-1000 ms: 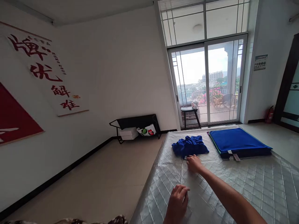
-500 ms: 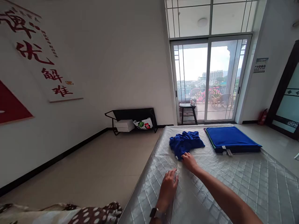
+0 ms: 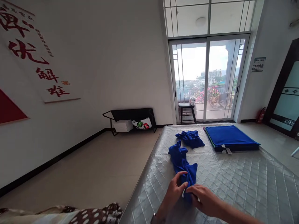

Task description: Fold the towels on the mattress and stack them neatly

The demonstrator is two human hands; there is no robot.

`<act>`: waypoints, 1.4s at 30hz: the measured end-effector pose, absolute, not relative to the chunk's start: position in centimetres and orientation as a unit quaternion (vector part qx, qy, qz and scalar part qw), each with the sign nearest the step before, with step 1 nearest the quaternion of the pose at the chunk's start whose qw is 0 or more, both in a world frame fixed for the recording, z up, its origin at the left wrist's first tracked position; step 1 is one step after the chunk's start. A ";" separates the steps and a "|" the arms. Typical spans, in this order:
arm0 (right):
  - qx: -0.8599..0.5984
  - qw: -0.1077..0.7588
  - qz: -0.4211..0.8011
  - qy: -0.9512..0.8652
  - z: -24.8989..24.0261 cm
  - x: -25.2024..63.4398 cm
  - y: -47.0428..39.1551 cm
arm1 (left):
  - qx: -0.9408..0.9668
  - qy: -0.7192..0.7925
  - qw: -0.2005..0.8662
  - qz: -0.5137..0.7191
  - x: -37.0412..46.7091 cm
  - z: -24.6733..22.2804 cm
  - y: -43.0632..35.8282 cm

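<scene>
A crumpled blue towel (image 3: 178,157) stretches toward me over the silver quilted mattress (image 3: 233,183). My right hand (image 3: 203,197) is closed on its near end, by a small white tag. From the left side, my left hand (image 3: 174,188) curls thumb and forefinger round the same end, close to the right fingertips. Behind it lies another bunched blue towel (image 3: 191,139). To the right sits a neat stack of flat folded towels (image 3: 233,137), blue on top, with white labels hanging at the front edge.
Brown dotted fabric (image 3: 93,214) lies at the lower left. A black low rack (image 3: 133,115) holding white boxes (image 3: 123,125) and a printed bag stands by the wall. Beyond the mattress are sliding glass doors (image 3: 205,84) and a dark stool (image 3: 187,109); a fire extinguisher (image 3: 261,115) stands right.
One blue towel has come away from the bunched pile and been drawn toward me by my right hand. My left hand has moved onto it from the bare mattress.
</scene>
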State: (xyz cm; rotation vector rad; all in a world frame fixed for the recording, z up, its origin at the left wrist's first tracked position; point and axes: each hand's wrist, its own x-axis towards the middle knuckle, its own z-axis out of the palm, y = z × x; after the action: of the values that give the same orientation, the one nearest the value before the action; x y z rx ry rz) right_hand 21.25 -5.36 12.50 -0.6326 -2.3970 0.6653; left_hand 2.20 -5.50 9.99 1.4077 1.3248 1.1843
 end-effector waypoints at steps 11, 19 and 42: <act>-0.423 0.371 0.315 -0.765 13.4 30.5 -10.8 | 0.645 0.390 0.602 0.264 7.0 13.0 -10.3; -0.435 0.396 0.357 -0.726 12.5 28.6 -12.7 | 0.665 0.429 0.543 0.279 8.0 12.5 -10.6; -0.314 0.369 0.322 -0.813 17.3 29.2 -14.5 | 0.793 0.391 0.371 0.284 6.9 13.8 -16.1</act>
State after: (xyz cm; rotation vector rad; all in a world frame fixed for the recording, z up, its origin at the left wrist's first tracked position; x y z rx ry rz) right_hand 29.23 -14.46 17.29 -0.8065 -2.0877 0.8278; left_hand 6.94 -16.09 13.81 2.0325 1.0020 0.7287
